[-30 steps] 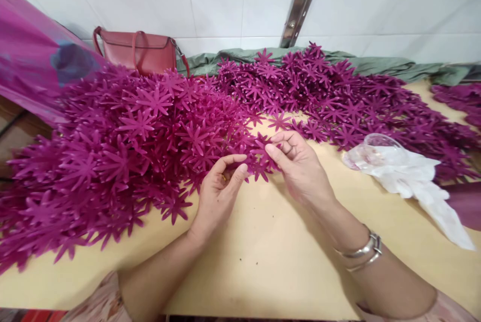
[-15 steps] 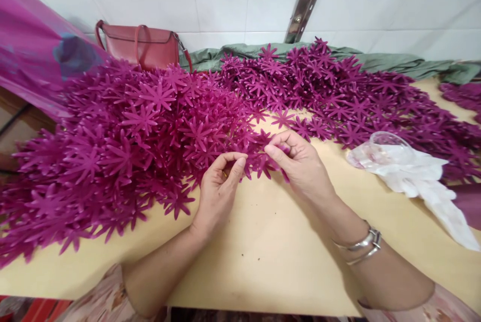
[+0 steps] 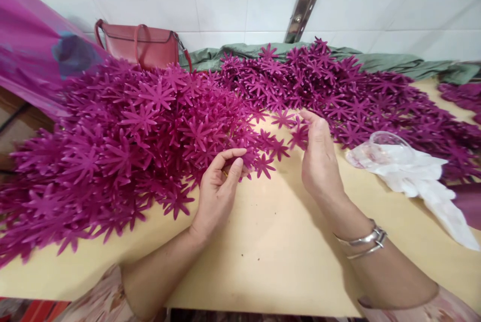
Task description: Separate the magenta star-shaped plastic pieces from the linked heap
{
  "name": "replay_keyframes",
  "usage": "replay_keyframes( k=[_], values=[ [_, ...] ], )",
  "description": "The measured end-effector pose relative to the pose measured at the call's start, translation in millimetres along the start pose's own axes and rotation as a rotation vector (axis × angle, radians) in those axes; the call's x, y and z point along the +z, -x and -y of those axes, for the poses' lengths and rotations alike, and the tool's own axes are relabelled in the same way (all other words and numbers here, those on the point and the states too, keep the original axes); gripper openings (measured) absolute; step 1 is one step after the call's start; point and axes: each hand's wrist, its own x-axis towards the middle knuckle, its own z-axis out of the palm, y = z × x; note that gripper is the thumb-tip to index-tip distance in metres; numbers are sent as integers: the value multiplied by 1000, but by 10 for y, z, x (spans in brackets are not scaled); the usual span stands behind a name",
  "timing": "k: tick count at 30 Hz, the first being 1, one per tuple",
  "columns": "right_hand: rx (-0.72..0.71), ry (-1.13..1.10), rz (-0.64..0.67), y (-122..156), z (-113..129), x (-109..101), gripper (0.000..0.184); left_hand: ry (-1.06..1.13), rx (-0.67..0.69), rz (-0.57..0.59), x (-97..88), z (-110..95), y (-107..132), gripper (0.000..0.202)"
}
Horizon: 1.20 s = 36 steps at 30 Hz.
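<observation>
Magenta flowers [image 3: 143, 126] lie heaped across the far and left part of the tan table [image 3: 270, 242], the heap's front edge reaching the hands. The left hand [image 3: 218, 189] is curled, thumb and forefinger pinched on an edge flower [image 3: 248, 157] at the heap's rim. The right hand [image 3: 319, 162] stands edge-on with its fingers nearly straight against a loose flower [image 3: 299, 137]; the thumb is hidden, so I cannot tell whether it grips. Half a second ago both hands met on the same cluster; the right has since drawn away to the right and back. Bangles [image 3: 366, 244] circle its wrist.
</observation>
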Motion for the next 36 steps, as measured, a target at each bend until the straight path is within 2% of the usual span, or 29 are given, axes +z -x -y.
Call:
replay_keyframes(
  k=[3,7,9,12,16,21,27,33,36],
  values=[
    [7,-24,-72,19,42,58,46,2,49,40,21,-3,23,16],
    [-73,-6,-24,66,158,105,35,103,31,-5,52,5,14,29],
    [-110,-14,69,102,218,123,28,171,-14,-24,48,17,-12,38],
    [-151,-26,248,154,269,161,30,246,-64,-21,26,36,-50,44],
    [-147,24,352,187,254,203,19,249,-57,8,18,40,-64,25],
    [-115,14,334,172,194,203,12,267,-101,53,31,29,-62,16],
    [-230,102,294,171,200,208,10,260,-142,40,15,59,-74,14],
    [-101,44,353,183,197,200,12,245,-154,44,8,49,-88,19],
    [-114,37,346,182,213,189,10,222,-138,32,5,36,-90,21]
  ],
)
